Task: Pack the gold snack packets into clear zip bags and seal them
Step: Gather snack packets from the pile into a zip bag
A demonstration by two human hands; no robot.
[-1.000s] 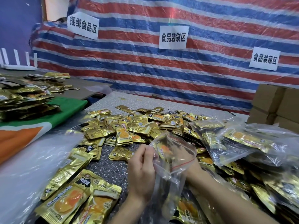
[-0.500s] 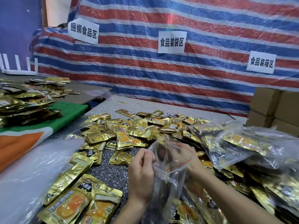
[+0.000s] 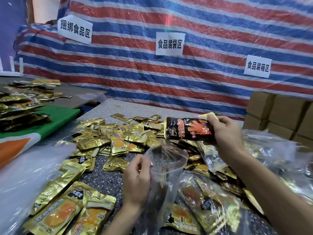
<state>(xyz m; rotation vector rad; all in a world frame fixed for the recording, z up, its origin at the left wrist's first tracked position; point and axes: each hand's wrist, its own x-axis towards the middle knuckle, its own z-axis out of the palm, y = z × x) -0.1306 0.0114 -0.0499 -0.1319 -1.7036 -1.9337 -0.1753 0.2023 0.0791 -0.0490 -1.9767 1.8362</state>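
Observation:
My left hand [image 3: 136, 179] pinches the rim of a clear zip bag [image 3: 165, 168] with a red seal line; its mouth gapes open over the speckled table [image 3: 108, 180]. My right hand [image 3: 226, 133] grips a snack packet [image 3: 188, 128], black with orange print and a gold edge, held up above and to the right of the bag's mouth. Loose gold snack packets [image 3: 118, 139] lie heaped across the table's middle. More gold packets [image 3: 67, 206] lie near my left forearm.
Filled clear bags [image 3: 210, 200] pile up at the right and lower right. Cardboard boxes [image 3: 277, 114] stand at the far right. A green and orange cloth [image 3: 50, 122] with dark packets [image 3: 18, 106] lies left. Clear plastic sheeting [image 3: 22, 175] covers the near left. A striped tarp [image 3: 203, 82] hangs behind.
My right hand left the bag's mouth, rose to the right and now holds a snack packet. My left hand keeps its hold on the bag's rim.

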